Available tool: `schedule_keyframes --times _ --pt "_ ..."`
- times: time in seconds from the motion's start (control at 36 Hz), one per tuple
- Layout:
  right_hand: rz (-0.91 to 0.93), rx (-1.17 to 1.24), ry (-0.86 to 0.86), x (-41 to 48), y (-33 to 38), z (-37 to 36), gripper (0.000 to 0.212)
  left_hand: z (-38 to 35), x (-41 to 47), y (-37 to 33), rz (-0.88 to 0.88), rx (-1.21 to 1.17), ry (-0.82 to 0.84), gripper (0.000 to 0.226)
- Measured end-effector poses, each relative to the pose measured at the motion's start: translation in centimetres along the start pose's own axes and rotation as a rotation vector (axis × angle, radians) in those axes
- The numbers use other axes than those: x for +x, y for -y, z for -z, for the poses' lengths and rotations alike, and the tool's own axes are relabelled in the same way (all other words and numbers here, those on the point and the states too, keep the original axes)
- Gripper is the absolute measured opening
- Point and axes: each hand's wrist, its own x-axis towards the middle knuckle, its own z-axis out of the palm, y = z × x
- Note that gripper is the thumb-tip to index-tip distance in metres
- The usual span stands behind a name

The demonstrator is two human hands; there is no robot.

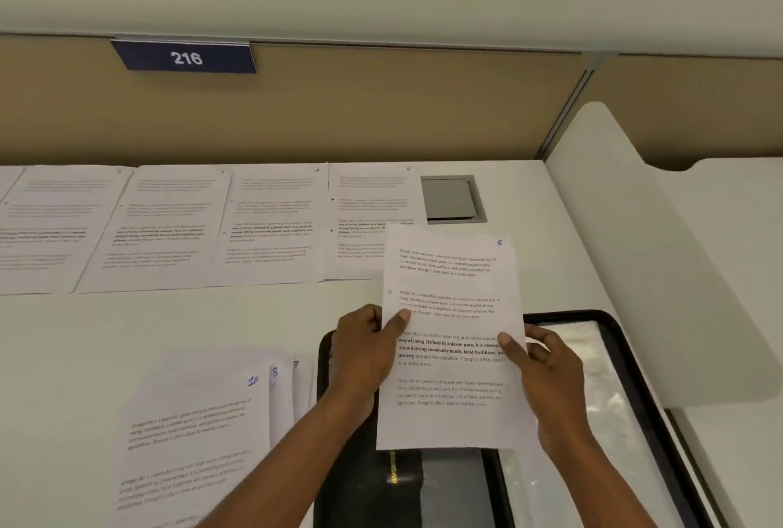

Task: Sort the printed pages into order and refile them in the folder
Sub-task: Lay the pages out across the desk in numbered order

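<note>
While over the folder [360,493], page 6 [449,421], its side edges in left hand [364,351] and right hand [546,375].

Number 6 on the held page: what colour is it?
Blue ink, top right of the held page; best seen in head view.

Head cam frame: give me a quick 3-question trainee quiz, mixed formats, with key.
1. True or false: the held page is numbered 6.
2. Pick one: the top sheet of the near-left stack is numbered A) 2 B) 10 C) 5.
3. Fill in: the left hand and right hand pinch that page above the open black ____.
Key: 1 true; 2 B; 3 folder.
</note>
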Motion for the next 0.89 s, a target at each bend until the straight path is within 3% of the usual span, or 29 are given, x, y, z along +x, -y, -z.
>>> schedule_keyframes --times 0.17,0.47,0.72,0.89 --pt "0.066 -0.101 -0.013 6.6 -1.1 1.1 0.024 -4.9 4.6 -1.4 -0.034 0.177 -0.027 0.004" --pt "0.189 -0.163 0.004 19.4 1.4 0.9 0.029 -11.5 13.8 -3.5 -0.122 0.553 -0.265 0.021" --pt "0.246 -0.258 -0.003 26.7 3.0 -1.2 0.042 -14.7 20.3 -6.5 -0.011 0.617 -0.388 0.019" --pt "0.282 -0.366 0.002 30.0 3.3 -2.4 0.043 -15.7 23.4 -7.2 0.011 0.688 -0.41 0.032"
